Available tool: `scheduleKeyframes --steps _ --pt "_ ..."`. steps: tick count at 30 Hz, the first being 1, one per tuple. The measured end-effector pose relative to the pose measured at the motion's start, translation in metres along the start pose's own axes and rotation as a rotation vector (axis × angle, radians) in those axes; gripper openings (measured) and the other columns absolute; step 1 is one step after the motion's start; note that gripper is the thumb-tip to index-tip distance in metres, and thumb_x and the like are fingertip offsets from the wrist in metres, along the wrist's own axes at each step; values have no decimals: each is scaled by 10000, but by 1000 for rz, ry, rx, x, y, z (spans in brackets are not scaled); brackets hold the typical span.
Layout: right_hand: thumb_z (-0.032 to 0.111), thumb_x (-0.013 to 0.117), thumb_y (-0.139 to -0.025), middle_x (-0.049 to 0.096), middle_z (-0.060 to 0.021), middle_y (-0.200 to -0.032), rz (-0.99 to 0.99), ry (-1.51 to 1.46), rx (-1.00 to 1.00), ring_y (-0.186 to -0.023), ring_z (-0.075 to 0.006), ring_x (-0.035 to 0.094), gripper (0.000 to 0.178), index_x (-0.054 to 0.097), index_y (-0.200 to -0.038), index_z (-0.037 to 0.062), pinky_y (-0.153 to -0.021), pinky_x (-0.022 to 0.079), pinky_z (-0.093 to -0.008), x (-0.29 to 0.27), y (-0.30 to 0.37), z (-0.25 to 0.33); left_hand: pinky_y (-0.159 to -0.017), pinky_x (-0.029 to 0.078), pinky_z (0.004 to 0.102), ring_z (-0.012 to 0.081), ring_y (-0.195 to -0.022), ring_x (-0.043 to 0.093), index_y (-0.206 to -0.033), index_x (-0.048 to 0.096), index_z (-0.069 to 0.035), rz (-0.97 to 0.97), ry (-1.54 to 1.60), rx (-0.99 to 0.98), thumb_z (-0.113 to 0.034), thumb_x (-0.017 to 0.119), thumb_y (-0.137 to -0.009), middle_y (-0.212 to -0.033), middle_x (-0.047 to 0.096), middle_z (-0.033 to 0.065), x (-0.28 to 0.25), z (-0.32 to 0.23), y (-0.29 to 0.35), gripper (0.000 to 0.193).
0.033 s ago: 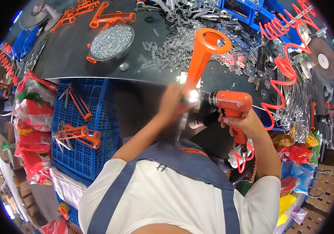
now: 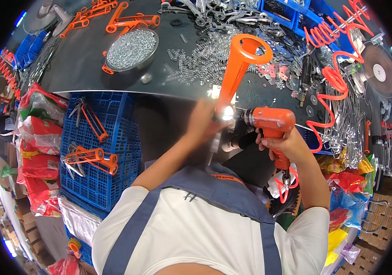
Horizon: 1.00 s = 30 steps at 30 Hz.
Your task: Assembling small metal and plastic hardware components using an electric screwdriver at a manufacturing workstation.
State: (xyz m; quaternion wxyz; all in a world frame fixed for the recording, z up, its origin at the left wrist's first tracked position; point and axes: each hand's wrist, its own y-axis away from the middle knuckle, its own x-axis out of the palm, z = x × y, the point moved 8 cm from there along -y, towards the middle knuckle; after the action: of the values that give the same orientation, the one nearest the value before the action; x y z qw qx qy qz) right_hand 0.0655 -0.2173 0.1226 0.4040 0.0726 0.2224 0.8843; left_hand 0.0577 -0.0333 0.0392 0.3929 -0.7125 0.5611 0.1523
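Assembly workshop around me: workbench (image 2: 79, 68) strewn with coil springs (image 2: 191, 62); one pistol-grip drill (image 2: 274, 120); red coiled hose (image 2: 337, 83); blue parts bins (image 2: 279, 16).

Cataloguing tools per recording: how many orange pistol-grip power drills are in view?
1: the orange pistol-grip power drill, in the right hand, beside the long orange frame in the left hand. Others may be hidden.

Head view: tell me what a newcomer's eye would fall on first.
Probably the bright orange frame near the centre, slanting up from the left hand at its lower end. Just right of it, the right hand grips an orange-red power drill. Beyond them, loose metal springs litter the dark table.
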Motion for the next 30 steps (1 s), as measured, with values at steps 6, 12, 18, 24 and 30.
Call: scheduleKeyframes --steps 6,12,18,24,30 --pt "20 649 -738 593 -77 -859 3 28 43 -723 -161 609 444 481 -1148 35 -456 500 -272 9 -4 2 -773 445 392 313 -931 527 -1127 561 -133 75 49 -104 -254 818 -605 -998 538 128 7 14 2 594" --pt "16 652 -735 589 -66 -882 -20 112 78 -726 -165 616 465 478 -1165 41 -458 507 -285 7 -3 10 -772 449 396 320 -927 534 -1108 555 -106 25 94 -109 -263 819 -612 -1002 536 133 9 13 2 584" --pt "-25 646 -725 610 -86 -828 -53 149 71 -703 -171 628 414 513 -1112 33 -426 494 -274 7 -7 20 -768 453 390 313 -920 541 -1078 552 -80 14 112 -81 -248 826 -609 -1002 536 133 12 17 3 569" --pt "11 651 -707 612 -79 -818 50 387 106 -655 -151 614 352 554 -1045 23 -447 497 -272 13 -14 42 -761 453 391 313 -902 545 -1078 553 -80 1 136 -27 -243 828 -608 -976 529 127 3 6 1 568" --pt "59 597 -698 577 -76 -653 319 1045 300 -550 -148 593 208 574 -901 23 -452 467 -312 47 -44 96 -728 446 395 306 -856 534 -1065 568 -82 -4 148 -80 -223 829 -592 -939 521 121 8 11 4 558"
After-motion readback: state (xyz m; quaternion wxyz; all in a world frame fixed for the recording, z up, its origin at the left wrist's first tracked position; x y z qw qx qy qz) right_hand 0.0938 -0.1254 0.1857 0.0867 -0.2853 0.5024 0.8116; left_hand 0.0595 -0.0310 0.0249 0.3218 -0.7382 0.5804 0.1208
